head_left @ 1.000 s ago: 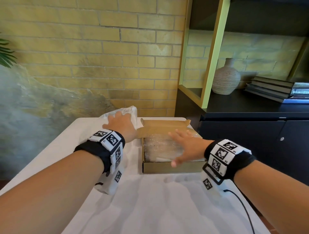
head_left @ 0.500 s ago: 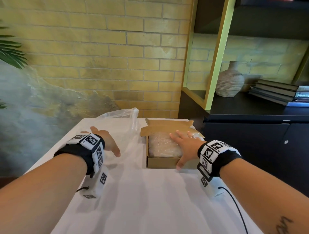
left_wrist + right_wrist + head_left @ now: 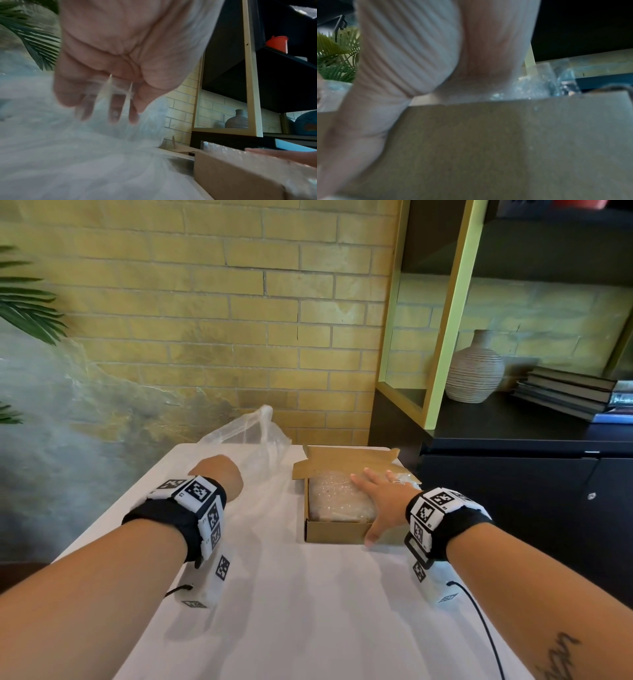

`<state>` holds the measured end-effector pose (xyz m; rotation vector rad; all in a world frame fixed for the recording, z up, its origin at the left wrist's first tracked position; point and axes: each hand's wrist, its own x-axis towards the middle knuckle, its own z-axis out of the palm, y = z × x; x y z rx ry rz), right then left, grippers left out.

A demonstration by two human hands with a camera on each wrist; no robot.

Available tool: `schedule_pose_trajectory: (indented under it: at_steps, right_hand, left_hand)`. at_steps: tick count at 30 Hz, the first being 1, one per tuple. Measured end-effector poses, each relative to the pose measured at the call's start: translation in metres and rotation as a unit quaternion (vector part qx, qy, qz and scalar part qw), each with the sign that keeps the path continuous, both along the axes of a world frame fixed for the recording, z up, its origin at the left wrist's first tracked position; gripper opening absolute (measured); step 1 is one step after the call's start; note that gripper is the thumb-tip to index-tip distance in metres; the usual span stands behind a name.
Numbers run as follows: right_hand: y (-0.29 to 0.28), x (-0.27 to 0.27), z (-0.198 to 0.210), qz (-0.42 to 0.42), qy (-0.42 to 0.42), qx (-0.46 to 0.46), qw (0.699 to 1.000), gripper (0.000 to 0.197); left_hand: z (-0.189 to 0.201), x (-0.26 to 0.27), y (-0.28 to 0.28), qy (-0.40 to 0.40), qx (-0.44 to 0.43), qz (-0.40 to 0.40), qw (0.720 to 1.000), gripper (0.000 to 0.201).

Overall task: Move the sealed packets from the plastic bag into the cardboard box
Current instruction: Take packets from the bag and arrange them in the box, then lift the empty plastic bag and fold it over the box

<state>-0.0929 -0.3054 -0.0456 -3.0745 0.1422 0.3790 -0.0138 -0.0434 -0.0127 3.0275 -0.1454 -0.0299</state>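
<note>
A yellow brick wall backs the white surface, with palm fronds at the left edge and a dark cabinet with green-framed shelving to the right. On the cabinet top stand a ribbed, rounded ceramic vase and a flat stack of books; an orange object (too blurred to name) sits on a higher shelf in the left wrist view.

The clear plastic bag lies crumpled and slack on the far left of the surface, thin and glossy, just beside the cardboard box. The box is shallow, brown and matte, its lid flap folded back toward the wall. Inside it lies a sealed packet, bubble-textured and translucent, filling most of the box up to the rim.

The left hand is sunk into the bag's film; its fingers hang downward, loosely bent, with plastic stretched across them, and whether they pinch the film I cannot tell. The right hand lies flat on the packet at the box's right side, fingers straight and spread, thumb hooked over the near wall. From the right wrist view the palm and the box wall block nearly everything.
</note>
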Motion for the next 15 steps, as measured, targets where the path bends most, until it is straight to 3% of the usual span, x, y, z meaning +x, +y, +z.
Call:
schedule_pose_trajectory:
  at_steps: [4,7,9,11,13,15]
  right_hand:
    - [0.000,0.001,0.002,0.000,-0.001,0.028,1.000,0.123]
    - [0.000,-0.003,0.016,-0.023,-0.113,0.202,0.973,0.115]
    - [0.000,-0.009,0.036,-0.045,-0.239,0.340,0.909,0.098]
    - [0.001,-0.016,0.057,-0.080,-0.349,0.445,0.821,0.079]
    - [0.002,-0.021,0.074,-0.112,-0.412,0.545,0.722,0.060]
    - [0.004,-0.025,0.083,-0.136,-0.423,0.618,0.648,0.030]
  left_hand:
    - [0.006,-0.008,-0.010,-0.114,-0.193,-0.041,0.974,0.032]
    - [0.014,-0.027,-0.017,-0.206,-0.303,-0.113,0.924,0.035]
    - [0.016,-0.036,-0.020,-0.242,-0.320,-0.182,0.898,0.033]
    - [0.017,-0.044,-0.023,-0.252,-0.341,-0.237,0.874,0.030]
    - [0.018,-0.054,-0.026,-0.248,-0.385,-0.266,0.848,0.035]
    - [0.019,-0.062,-0.028,-0.238,-0.437,-0.280,0.821,0.033]
